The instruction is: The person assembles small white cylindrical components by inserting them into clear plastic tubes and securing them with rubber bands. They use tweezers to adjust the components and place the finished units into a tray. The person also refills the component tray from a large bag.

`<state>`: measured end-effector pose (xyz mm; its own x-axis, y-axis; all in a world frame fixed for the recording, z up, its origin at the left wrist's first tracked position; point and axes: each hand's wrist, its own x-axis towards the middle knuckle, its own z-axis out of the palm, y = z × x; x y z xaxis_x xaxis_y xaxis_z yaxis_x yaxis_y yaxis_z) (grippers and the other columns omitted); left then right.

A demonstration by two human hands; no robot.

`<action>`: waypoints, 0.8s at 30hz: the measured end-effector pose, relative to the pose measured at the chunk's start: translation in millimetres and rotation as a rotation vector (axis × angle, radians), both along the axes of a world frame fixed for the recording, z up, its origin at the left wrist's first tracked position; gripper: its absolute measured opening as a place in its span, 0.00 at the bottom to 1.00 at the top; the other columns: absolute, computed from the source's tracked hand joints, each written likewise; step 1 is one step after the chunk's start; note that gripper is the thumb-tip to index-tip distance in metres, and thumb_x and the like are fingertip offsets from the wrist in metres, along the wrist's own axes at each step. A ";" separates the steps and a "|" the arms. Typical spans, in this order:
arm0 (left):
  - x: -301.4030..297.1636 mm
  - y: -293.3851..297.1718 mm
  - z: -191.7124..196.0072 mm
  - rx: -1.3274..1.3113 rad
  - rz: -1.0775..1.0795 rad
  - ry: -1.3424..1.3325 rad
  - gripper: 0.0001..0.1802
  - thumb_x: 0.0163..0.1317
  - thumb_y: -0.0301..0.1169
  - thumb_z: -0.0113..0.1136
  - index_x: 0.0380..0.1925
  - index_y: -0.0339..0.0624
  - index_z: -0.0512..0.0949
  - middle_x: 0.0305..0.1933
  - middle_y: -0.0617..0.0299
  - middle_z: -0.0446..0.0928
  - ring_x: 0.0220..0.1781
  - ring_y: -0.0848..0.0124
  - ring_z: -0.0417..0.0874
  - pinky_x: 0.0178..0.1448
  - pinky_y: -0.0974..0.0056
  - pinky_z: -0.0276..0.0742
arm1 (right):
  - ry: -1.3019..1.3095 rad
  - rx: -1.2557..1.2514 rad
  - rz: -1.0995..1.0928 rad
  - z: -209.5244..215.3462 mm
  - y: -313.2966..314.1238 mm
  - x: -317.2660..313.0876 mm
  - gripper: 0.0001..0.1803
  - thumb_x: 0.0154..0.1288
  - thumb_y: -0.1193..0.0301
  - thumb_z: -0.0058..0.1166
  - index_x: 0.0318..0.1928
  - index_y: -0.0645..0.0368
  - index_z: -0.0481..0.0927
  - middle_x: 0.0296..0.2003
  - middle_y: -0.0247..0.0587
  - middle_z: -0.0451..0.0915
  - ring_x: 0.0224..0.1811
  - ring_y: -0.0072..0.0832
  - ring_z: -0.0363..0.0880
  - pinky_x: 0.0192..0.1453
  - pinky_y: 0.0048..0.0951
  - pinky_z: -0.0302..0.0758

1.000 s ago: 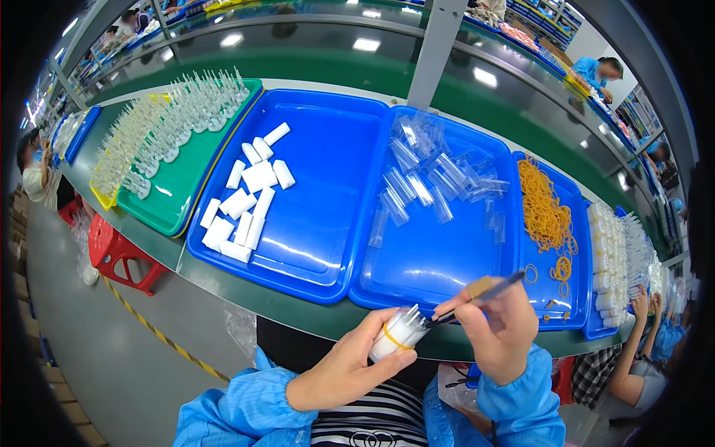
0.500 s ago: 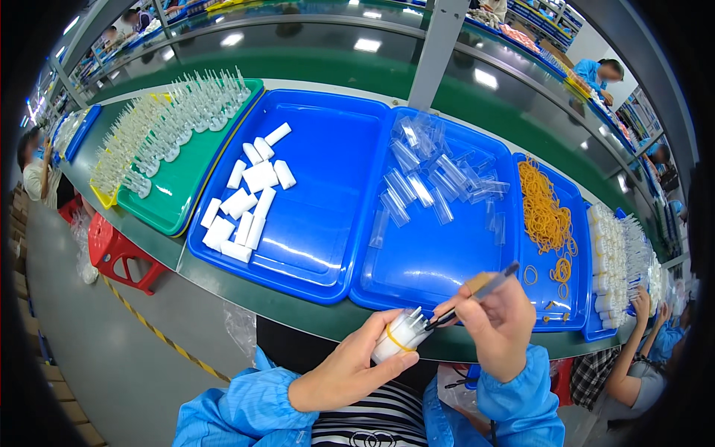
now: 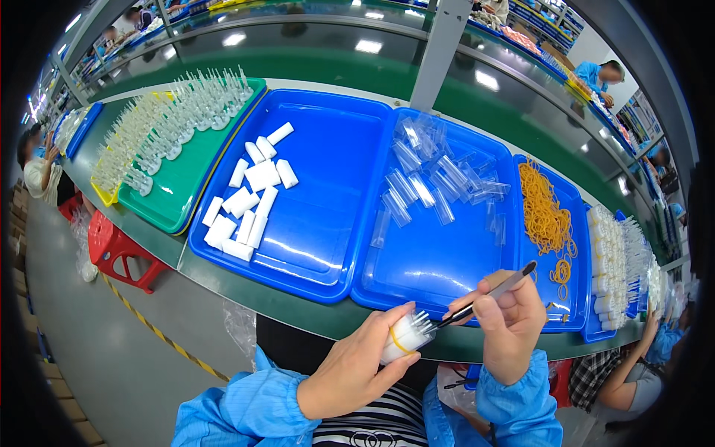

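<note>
My left hand (image 3: 357,365) grips a white bundle of small plastic parts (image 3: 406,337) bound by a yellow rubber band, near the table's front edge. My right hand (image 3: 506,324) holds grey tweezers (image 3: 488,296), and their tip touches the clear prongs at the top of the bundle. Both sleeves are light blue. Just beyond the hands stands a blue tray (image 3: 439,261) with several clear plastic sleeves (image 3: 436,175).
A blue tray (image 3: 328,223) at centre holds white blocks (image 3: 249,197). A green tray (image 3: 186,186) of clear pronged parts is at left. At right, yellow rubber bands (image 3: 544,212) lie in a blue tray beside stacked white bundles (image 3: 614,268). A red stool (image 3: 119,249) stands below left. Other people work nearby.
The tweezers' tip has shifted slightly lower onto the bundle's prongs. My left hand keeps the bundle in nearly the same place.
</note>
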<state>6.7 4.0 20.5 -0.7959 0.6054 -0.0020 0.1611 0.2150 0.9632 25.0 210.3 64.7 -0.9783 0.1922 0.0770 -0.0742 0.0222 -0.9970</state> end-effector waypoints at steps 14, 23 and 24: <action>-2.0 0.8 4.9 -0.048 0.025 0.075 0.37 0.65 0.31 0.65 0.69 0.34 0.60 0.54 0.43 0.73 0.52 0.49 0.80 0.54 0.54 0.77 | 0.084 0.264 -0.023 2.7 -5.4 6.3 0.10 0.68 0.80 0.58 0.46 0.72 0.73 0.39 0.53 0.85 0.40 0.34 0.88 0.43 0.30 0.86; -2.1 1.7 4.6 -0.039 0.036 0.101 0.37 0.64 0.32 0.66 0.69 0.34 0.61 0.54 0.44 0.73 0.51 0.51 0.81 0.54 0.55 0.78 | -0.058 -0.101 -0.036 0.6 -10.4 -6.1 0.10 0.71 0.78 0.54 0.49 0.70 0.71 0.36 0.53 0.84 0.40 0.33 0.87 0.42 0.29 0.87; -2.3 2.1 5.4 -0.041 0.036 0.105 0.37 0.64 0.32 0.67 0.69 0.34 0.61 0.54 0.44 0.73 0.51 0.51 0.81 0.54 0.55 0.78 | -0.073 -0.119 -0.038 0.9 -10.6 -6.5 0.10 0.71 0.78 0.54 0.49 0.70 0.71 0.36 0.53 0.84 0.40 0.33 0.87 0.42 0.29 0.87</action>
